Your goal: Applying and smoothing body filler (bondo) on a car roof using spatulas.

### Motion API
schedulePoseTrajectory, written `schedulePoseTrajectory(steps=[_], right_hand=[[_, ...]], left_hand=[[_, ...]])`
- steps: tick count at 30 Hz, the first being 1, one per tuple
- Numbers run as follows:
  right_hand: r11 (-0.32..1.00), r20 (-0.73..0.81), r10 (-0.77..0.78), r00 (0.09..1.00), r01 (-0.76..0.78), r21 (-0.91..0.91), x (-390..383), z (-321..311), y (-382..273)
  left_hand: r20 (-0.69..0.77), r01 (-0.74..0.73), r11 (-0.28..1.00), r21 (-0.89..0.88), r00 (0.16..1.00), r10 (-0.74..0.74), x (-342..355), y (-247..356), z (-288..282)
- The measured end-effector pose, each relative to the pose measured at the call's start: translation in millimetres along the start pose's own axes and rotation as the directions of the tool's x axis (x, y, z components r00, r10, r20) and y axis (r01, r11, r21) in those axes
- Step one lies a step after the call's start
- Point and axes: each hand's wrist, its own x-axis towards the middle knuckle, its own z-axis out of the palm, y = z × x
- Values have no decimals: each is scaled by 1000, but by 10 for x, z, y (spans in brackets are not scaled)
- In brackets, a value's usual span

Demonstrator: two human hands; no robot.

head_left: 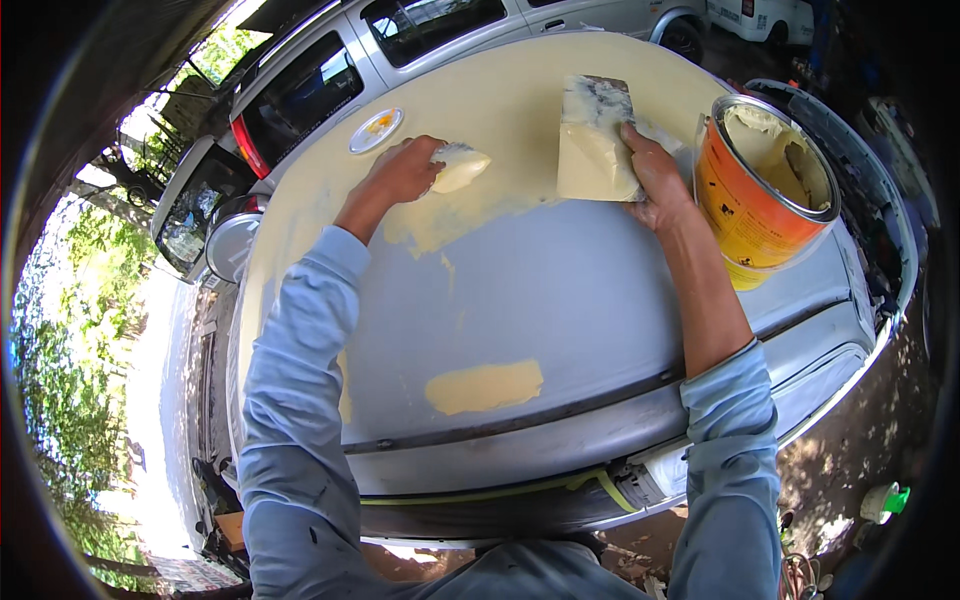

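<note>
Over a car roof [520,290], my left hand [405,172] is closed on a putty spreader [458,168] whose blade is covered with cream-coloured filler. It is near the edge of the filler layer, and whether the blade touches the roof I cannot tell. My right hand [657,180] grips a flat rectangular mixing board [597,150] by its right side, with filler smeared over its lower part. Cream filler covers the far part of the roof; the nearer part is bare grey, apart from one filler patch [485,387].
An orange and yellow can [755,215] of filler stands open on the roof, right beside my right forearm. Beyond my left hand lies a small round lid [377,130] with orange-yellow paste. A silver vehicle [400,50] is parked close behind the roof.
</note>
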Motion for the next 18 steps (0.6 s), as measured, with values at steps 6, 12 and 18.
schedulePoseTrajectory(steps=[6, 12, 18], right_hand=[[999, -16, -4, 1000, 3, -43, 23, 19, -14], [997, -39, 26, 999, -29, -70, 3, 5, -46], [998, -10, 14, 1000, -14, -53, -12, 54, 7]], left_hand=[[75, 134, 991, 32, 988, -136, 95, 108, 81], [88, 130, 990, 54, 987, -135, -183, 553, 134], [-96, -107, 991, 75, 989, 114, -754, 1024, 246]])
